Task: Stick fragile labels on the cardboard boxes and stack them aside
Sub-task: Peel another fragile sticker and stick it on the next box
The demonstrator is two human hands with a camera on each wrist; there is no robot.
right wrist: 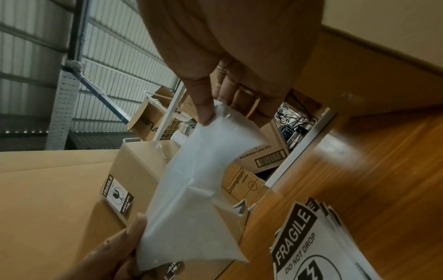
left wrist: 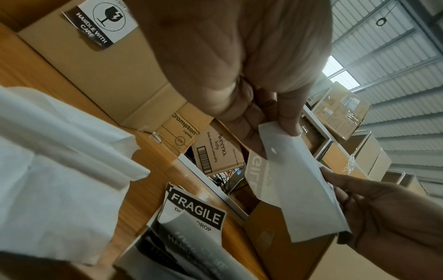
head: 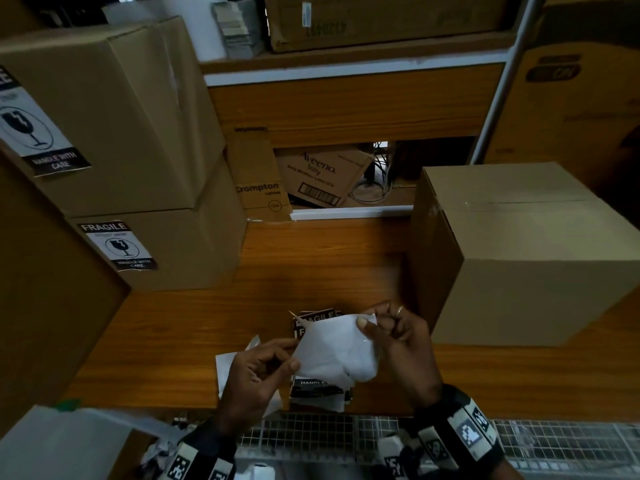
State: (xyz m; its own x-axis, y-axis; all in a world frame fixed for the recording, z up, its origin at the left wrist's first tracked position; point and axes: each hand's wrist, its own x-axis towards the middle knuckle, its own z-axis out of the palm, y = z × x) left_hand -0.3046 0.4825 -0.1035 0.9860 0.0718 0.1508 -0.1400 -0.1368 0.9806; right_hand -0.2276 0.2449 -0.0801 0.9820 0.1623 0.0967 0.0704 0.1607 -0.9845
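Both hands hold one fragile label [head: 336, 351] above the table, its white back turned up. My left hand [head: 263, 372] pinches its lower left edge and my right hand [head: 391, 330] pinches its upper right corner. In the left wrist view the left thumb and fingers [left wrist: 285, 121] grip the label [left wrist: 302, 189]. In the right wrist view the right thumb [right wrist: 206, 113] presses the label [right wrist: 191, 189]. A pile of fragile labels [head: 318, 389] lies under the hands. An unlabelled cardboard box [head: 519, 258] stands to the right. Two stacked boxes [head: 166, 244] on the left carry labels [head: 119, 245].
Loose white backing paper [head: 228, 368] lies left of the pile on the wooden table [head: 311, 271]. A large carton wall [head: 45, 289] stands at the far left. Shelves behind hold a Crompton box [head: 258, 181] and an Aveeno box [head: 322, 174]. A wire basket [head: 311, 434] sits at the front edge.
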